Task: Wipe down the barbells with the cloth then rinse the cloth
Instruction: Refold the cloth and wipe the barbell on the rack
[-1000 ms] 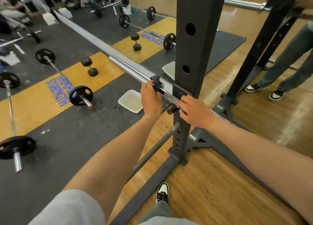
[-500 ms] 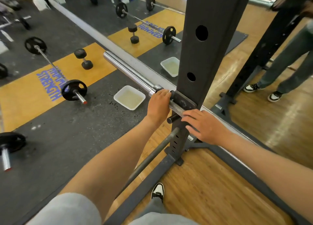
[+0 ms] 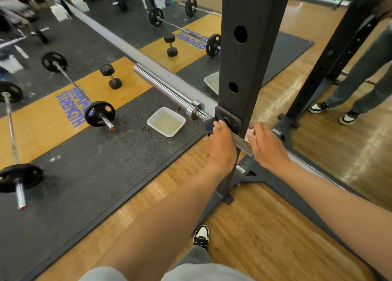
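Note:
A chrome barbell [image 3: 167,92] lies in the hook of a dark rack upright [image 3: 252,58], its sleeve pointing away to the left. My left hand [image 3: 220,145] grips a dark cloth [image 3: 210,124] around the thin bar, just inside the sleeve collar and against the hook plate. Only a corner of the cloth shows past my fingers. My right hand [image 3: 267,147] lies over the bar shaft on the right side of the upright, fingers relaxed. A short stretch of bare shaft shows between the hands.
A white tray of cloudy water [image 3: 166,121] sits on the rubber mat below the sleeve. A loaded barbell [image 3: 99,113] and a dumbbell [image 3: 110,76] lie on the floor. A wall mirror runs behind the rack, and a person's legs [image 3: 360,85] show in it. My shoe [image 3: 201,236] stands by the rack's base rail.
My left hand has slid the cloth rightward along the bar from the sleeve collar to the hook plate. The right hand has shifted slightly along the shaft. The view has moved closer.

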`<control>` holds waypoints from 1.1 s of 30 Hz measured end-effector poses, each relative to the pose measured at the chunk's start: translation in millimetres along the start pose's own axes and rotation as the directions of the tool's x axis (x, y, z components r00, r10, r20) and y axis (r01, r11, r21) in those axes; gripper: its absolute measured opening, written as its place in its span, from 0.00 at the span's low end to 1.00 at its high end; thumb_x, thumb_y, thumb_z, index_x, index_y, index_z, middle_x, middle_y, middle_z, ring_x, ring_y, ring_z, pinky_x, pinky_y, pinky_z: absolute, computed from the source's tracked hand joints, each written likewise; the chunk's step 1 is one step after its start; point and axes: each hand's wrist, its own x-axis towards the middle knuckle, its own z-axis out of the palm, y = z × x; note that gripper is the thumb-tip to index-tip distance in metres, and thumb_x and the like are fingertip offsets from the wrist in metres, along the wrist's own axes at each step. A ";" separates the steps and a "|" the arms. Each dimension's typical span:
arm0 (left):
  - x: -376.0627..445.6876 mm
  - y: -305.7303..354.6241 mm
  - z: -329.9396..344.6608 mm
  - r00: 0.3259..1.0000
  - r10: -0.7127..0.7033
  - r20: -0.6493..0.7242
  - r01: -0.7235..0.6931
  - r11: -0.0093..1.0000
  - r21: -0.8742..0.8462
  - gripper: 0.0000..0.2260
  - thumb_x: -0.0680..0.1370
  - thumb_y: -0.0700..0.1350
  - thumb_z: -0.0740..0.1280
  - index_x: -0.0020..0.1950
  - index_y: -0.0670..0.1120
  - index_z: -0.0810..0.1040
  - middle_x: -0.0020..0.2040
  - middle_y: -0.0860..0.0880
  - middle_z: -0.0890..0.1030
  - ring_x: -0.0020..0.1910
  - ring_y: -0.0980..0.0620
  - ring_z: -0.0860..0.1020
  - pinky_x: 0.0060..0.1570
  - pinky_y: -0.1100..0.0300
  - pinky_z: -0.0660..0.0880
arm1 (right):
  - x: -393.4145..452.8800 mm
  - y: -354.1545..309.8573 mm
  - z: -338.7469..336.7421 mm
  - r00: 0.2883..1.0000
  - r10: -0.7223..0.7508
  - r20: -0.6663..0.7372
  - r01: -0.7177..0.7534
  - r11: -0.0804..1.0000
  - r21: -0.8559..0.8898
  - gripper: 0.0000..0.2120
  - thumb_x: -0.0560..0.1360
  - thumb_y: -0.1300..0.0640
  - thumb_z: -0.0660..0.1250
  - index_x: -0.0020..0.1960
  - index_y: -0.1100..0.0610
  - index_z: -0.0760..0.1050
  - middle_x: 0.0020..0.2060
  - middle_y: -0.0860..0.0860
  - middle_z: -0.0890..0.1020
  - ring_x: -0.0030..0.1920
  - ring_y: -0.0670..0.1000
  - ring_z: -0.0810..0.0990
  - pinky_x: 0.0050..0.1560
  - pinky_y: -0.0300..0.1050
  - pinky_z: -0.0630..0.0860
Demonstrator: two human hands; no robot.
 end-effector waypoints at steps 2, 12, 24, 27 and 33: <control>-9.6 -1.2 -1.4 0.997 0.062 0.050 -0.064 0.998 0.028 0.29 0.80 0.30 0.62 0.80 0.36 0.58 0.80 0.35 0.62 0.68 0.35 0.74 0.57 0.50 0.75 | -0.8 1.3 1.6 0.994 0.098 0.050 -0.093 0.991 -0.094 0.18 0.83 0.51 0.46 0.60 0.59 0.70 0.53 0.55 0.76 0.47 0.54 0.71 0.41 0.49 0.75; 45.2 -43.8 -24.0 0.996 -0.020 -0.082 0.024 0.999 0.046 0.22 0.80 0.31 0.67 0.72 0.41 0.66 0.68 0.42 0.73 0.60 0.41 0.79 0.49 0.51 0.77 | -3.7 -7.9 -2.9 0.976 0.216 -0.019 -0.217 0.972 -0.086 0.26 0.86 0.45 0.46 0.46 0.56 0.76 0.37 0.51 0.79 0.35 0.52 0.78 0.32 0.44 0.72; 4.1 -12.2 -9.3 0.996 0.084 0.027 -0.086 0.991 0.098 0.22 0.78 0.31 0.67 0.72 0.39 0.69 0.68 0.40 0.74 0.61 0.39 0.79 0.49 0.54 0.73 | -2.0 -12.2 -6.7 0.976 0.206 -0.066 -0.210 0.976 -0.063 0.25 0.86 0.43 0.53 0.45 0.57 0.79 0.34 0.52 0.81 0.32 0.49 0.78 0.31 0.39 0.75; 8.4 -9.9 -12.7 0.999 0.044 0.021 -0.044 0.999 0.008 0.22 0.79 0.29 0.63 0.73 0.37 0.67 0.70 0.39 0.73 0.63 0.37 0.77 0.53 0.51 0.73 | -1.8 -12.6 -6.6 0.973 0.219 -0.070 -0.224 0.972 -0.069 0.25 0.86 0.43 0.52 0.44 0.57 0.78 0.34 0.50 0.79 0.31 0.48 0.76 0.29 0.35 0.67; -12.8 -5.8 0.1 0.998 0.066 0.002 -0.066 0.997 -0.049 0.30 0.81 0.27 0.59 0.82 0.38 0.56 0.83 0.38 0.57 0.80 0.39 0.62 0.71 0.49 0.69 | -2.6 -16.5 -7.7 0.972 0.209 -0.106 -0.222 0.967 -0.122 0.23 0.86 0.46 0.51 0.41 0.56 0.75 0.31 0.50 0.77 0.28 0.47 0.73 0.28 0.35 0.61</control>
